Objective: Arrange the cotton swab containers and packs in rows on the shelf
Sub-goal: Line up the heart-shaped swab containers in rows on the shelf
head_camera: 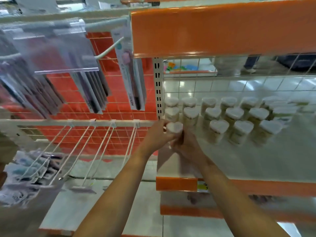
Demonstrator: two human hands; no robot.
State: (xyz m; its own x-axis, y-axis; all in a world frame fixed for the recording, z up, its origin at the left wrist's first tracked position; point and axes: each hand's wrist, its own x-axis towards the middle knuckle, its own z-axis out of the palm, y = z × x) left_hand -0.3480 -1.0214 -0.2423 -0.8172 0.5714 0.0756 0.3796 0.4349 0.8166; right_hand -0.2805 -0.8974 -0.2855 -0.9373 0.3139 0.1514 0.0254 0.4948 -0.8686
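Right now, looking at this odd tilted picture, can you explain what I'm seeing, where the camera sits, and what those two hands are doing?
The camera sits on a person's head, looking forward and down, so the view bends. There is no machine, only bare hands. The left hand and right hand together grip one clear heart-lidded cotton swab container at the left end of a white shop shelf with an orange front edge. More containers like it stand there in rows. Left of the shelf, packaged pens hang on wire hooks.

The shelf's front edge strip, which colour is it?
Orange, seen in the head view on the shelf's front edge strip.
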